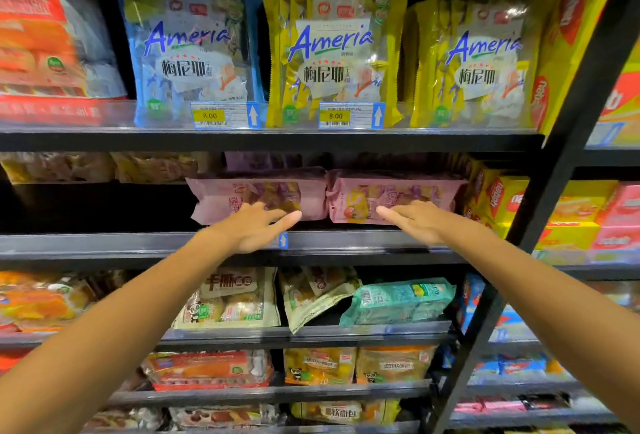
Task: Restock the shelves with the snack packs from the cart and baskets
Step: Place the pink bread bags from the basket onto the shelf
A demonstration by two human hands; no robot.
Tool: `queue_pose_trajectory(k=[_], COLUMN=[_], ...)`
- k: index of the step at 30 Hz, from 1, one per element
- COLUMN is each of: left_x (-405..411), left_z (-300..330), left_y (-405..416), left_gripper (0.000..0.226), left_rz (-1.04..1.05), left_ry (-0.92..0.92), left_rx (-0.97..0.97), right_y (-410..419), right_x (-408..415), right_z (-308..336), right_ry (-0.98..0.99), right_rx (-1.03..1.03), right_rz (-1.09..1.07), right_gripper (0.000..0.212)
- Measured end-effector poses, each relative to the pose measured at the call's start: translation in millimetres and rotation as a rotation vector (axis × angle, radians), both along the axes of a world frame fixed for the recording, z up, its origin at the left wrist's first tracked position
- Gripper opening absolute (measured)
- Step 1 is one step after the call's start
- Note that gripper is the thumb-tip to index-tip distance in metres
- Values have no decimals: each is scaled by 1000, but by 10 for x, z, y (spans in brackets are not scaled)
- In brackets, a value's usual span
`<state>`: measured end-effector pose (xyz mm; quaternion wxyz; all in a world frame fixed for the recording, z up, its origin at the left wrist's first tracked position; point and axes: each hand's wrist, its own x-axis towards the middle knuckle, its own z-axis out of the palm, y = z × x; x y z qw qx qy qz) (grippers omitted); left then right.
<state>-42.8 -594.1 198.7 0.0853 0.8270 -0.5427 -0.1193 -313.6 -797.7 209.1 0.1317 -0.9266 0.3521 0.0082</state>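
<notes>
Left hand: fingers straight and spread, palm down, holding nothing; fingertips reach the lower front edge of the left pink pack, contact likely but not certain.

Right hand: fingers straight and close together, pointing left, gripping nothing; they lie against the lower front of the right pink pack.

Pink packs, two: soft pillow-type snack bags, dusty pink film with a clear window showing purple and yellow wrapped pieces, printed panels on the face (lettering too blurred to read). Lying side by side, nearly touching, on the second shelf, at its front edge, in shadow.

Same shelf, left: tan bags set further back. Right: yellow and red boxes.

Top shelf: one blue Ameria bag, upright; yellow Ameria bags beside it, in rows; two price tags reading 8.00 on the clear front rail.

Lower shelves: cream bread bag with panda print, teal pack tilted, orange bags below.

Black upright post divides the bay from the next one on the right.
</notes>
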Motion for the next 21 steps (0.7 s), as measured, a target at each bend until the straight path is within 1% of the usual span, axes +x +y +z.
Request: queue_pose_trajectory(k=[3, 5, 7, 9, 11, 12, 13, 14, 15, 16, 17, 19, 20, 21], left_x=[27, 70, 148, 261, 375, 718, 1287, 1783, 1980, 1913, 1810, 1011, 748, 743], left_z=[95, 127, 130, 100, 61, -142, -514, -838, -1002, -1000, -920, -418, -250, -239], left_y=[-106, -230, -360, -494, -616, -793, -1132, -1341, -1429, -1389, -1365, -964, -811, -811], left_gripper=[99, 104, 97, 93, 95, 91, 87, 88, 93, 94, 86, 69, 69, 70], left_rz=[50, 129, 173, 163, 188, 175, 147, 132, 129, 130, 117, 31, -20, 8], left_ry=[3, 2, 43, 103, 95, 91, 100, 138, 210, 275, 174, -35, -161, -208], left_rx=[35, 121, 160, 85, 2, 3, -10, 31, 55, 31, -9, -34, -27, -46], right_y=[-153, -239, -323, -408, -532, -600, -656, -687, -734, -784, -827, -885, -909, -920], right_x=[158, 249, 334, 404, 465, 494, 518, 535, 557, 575, 588, 595, 600, 612], right_z=[28, 38, 39, 42, 13, -13, -43, -71, -116, -172, -222, -300, -326, -332], right_ry=[60, 104, 95, 78, 78, 82, 89, 100, 104, 100, 93, 71, 52, 37], right_rx=[-14, -11, 30, 72, 21, -15, -29, -29, -27, -25, -27, -74, -120, -168], right_rz=[-73, -101, -88, -100, -95, -76, -59, -53, -55, -57, -68, -83, -86, -76], right_gripper=[96, 104, 95, 82, 74, 69, 63, 59, 58, 58, 58, 59, 59, 59])
